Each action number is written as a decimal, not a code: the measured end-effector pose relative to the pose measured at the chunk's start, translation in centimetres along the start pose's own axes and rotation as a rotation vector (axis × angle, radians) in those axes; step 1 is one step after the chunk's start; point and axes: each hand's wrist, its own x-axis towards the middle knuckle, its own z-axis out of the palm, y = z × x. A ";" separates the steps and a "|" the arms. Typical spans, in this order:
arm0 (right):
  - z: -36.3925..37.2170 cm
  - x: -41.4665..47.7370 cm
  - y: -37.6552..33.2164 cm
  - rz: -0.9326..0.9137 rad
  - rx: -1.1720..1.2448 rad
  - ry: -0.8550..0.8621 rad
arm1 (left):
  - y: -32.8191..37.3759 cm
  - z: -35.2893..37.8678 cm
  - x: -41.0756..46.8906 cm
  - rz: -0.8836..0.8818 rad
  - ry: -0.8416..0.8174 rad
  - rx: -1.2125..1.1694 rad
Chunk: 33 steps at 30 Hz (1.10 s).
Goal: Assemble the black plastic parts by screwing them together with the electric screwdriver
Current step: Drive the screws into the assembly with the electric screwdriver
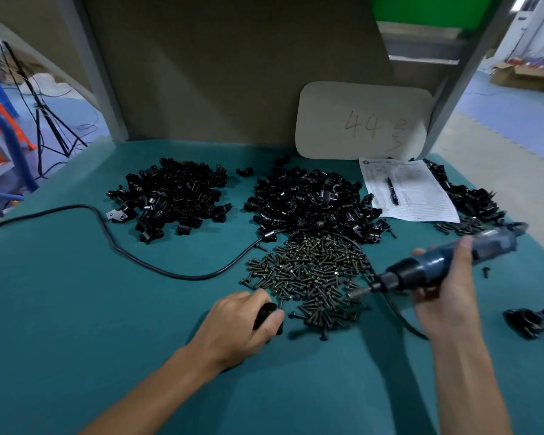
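My left hand (242,328) grips a small black plastic part (266,315) on the green mat, just left of a heap of dark screws (314,274). My right hand (443,293) holds the blue electric screwdriver (437,265) above the mat, its bit pointing left toward the screws. Two big piles of black plastic parts lie further back, one at the left (170,199) and one in the middle (311,202). An assembled black piece (528,321) lies at the right.
The screwdriver's black cable (113,243) loops across the mat to the left edge. A printed sheet with a pen (409,189) lies at the back right, beside more black parts (471,199). A beige board marked 44 (361,120) leans against the back wall.
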 end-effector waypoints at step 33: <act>-4.2 3.4 1.9 -0.056 -1.588 0.082 | 0.0 0.4 0.5 -0.041 0.038 0.048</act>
